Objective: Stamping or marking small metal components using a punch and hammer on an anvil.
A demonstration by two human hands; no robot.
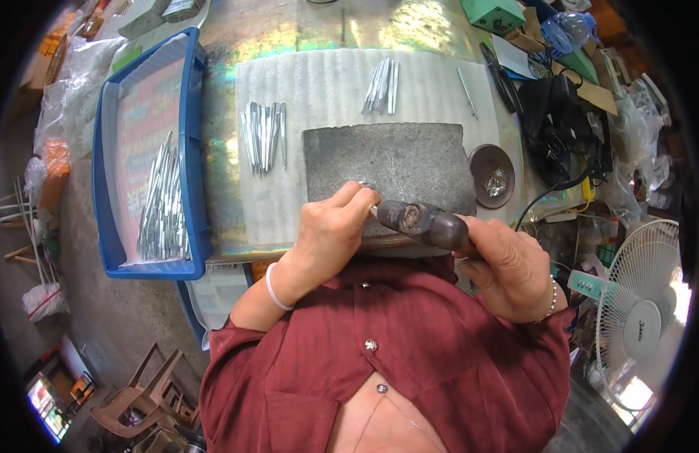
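Note:
My left hand is closed over the near edge of a grey stone block. Its fingers pinch a thin metal rod, of which only a small part shows. My right hand is wrapped round the handle of a hammer. The dark hammer head hovers just right of my left fingertips, over the block's near edge; whether it touches the rod I cannot tell. Beyond the block lie two bunches of thin silvery rods, a left bunch and a far bunch. One single rod lies farther right.
At the left stands a blue tray with many metal rods in it. A brown dish of small metal bits sits right of the block. White foam sheet covers the table. A black bag and a fan are at right.

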